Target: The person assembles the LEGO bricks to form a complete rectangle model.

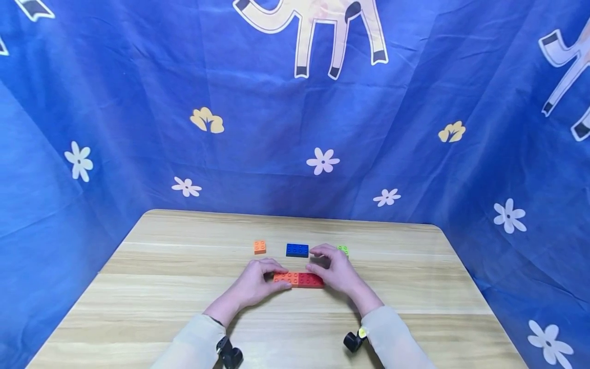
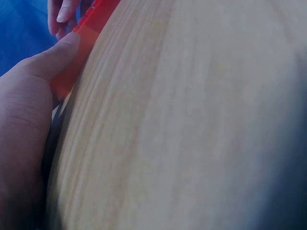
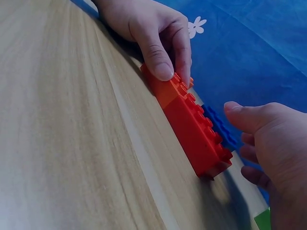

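An orange brick [image 1: 287, 278] and a red brick [image 1: 310, 280] lie end to end in one row on the table, studs up. My left hand [image 1: 252, 284] pinches the orange brick between thumb and fingers; in the left wrist view the thumb presses its near side. Beside the red brick is my right hand [image 1: 340, 272], thumb and fingers spread apart. The right wrist view shows a gap between this hand [image 3: 283, 148] and the red brick [image 3: 192, 132]. Just behind the row sits a blue brick [image 1: 297, 250], close to the right fingertips.
A small orange brick [image 1: 260, 247] lies at the back left of the row. Partly behind the right hand is a light green brick [image 1: 343, 249]. The wooden table [image 1: 161, 287] is bordered by a blue patterned cloth [image 1: 258, 169] at the back and sides.
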Demonstrator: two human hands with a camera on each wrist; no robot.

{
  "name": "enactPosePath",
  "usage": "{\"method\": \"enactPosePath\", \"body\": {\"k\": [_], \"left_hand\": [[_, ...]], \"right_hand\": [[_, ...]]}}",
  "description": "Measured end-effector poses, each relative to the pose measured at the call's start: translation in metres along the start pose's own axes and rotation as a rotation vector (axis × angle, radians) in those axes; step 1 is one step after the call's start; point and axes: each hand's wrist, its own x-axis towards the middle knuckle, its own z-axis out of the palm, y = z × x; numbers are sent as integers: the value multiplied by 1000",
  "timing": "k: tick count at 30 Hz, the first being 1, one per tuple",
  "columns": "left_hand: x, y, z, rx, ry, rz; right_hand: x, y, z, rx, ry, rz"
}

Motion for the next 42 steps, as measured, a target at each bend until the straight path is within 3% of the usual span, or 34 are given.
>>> {"method": "enactPosePath", "body": {"k": [12, 21, 26, 42], "left_hand": [[-1, -1, 1, 6, 15, 24], [2, 0, -2, 13, -14, 0], [5, 0, -3, 14, -20, -5], [1, -2, -1, 7, -4, 1]], "right_hand": [[11, 4, 3, -31, 12, 16], [20, 7, 5, -38, 17, 40], [26, 8, 4, -68, 11, 85], [43, 17, 12, -89, -43, 83]]}}
